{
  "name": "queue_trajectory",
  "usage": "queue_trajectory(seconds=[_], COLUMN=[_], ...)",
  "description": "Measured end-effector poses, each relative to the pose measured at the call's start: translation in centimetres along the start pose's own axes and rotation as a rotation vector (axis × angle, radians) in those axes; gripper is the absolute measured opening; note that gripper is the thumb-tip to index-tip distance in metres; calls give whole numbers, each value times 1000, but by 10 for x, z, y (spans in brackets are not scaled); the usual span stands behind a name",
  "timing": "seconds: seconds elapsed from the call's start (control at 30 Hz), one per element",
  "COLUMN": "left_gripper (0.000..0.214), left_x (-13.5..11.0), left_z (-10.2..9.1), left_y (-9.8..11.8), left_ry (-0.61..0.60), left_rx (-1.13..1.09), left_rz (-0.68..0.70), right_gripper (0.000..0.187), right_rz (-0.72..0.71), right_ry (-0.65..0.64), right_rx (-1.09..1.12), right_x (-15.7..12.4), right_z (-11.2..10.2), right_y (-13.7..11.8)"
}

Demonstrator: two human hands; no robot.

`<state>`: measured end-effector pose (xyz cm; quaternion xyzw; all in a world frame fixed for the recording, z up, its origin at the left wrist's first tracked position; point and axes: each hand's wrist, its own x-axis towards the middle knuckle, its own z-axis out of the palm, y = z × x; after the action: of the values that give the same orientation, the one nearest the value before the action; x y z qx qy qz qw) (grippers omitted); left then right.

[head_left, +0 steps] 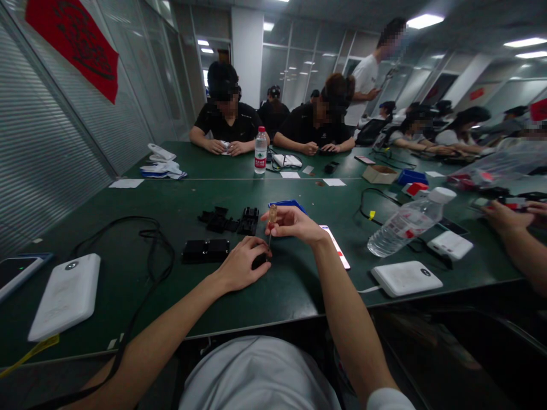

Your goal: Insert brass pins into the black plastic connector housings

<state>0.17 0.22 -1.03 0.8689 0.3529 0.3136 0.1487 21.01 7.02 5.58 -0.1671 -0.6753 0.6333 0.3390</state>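
Observation:
My right hand (294, 224) is closed around the amber handle of a screwdriver (272, 215), held upright with its thin shaft pointing down. Below it, my left hand (245, 262) grips a small black part (258, 261) against the green table; the fingers cover much of it. The screwdriver's tip reaches down to the black part, but whether it sits in a screw is too small to tell. Just left of my left hand lie two black square pieces (205, 250) side by side. Behind them are black plastic parts (220, 219) and a ribbed black block (248, 220).
A blue tray (287, 204) and a phone (335, 246) lie by my right hand. Farther right are a tilted water bottle (405, 223) and a white power bank (407, 278). Another power bank (66, 293) and a black cable (168, 256) are at left. Co-workers sit opposite and at right.

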Motion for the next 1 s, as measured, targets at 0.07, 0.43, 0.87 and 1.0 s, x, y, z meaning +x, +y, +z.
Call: queue_trajectory(seconds=[0.07, 0.43, 0.87, 1.0], left_gripper=[26, 53, 48, 48], left_x=[-1, -1, -1, -1], left_z=[-1, -2, -4, -3], left_y=[1, 2, 3, 3], left_ry=[1, 13, 27, 22], left_rx=[-8, 19, 40, 39], left_rz=[-9, -37, -34, -31], right_gripper=[35, 42, 38, 36], right_rz=[-18, -73, -119, -111], right_ry=[50, 315, 281, 322], right_rx=[3, 100, 148, 129], right_x=[1, 4, 2, 2], right_z=[0, 0, 4, 4], right_y=[1, 1, -6, -7])
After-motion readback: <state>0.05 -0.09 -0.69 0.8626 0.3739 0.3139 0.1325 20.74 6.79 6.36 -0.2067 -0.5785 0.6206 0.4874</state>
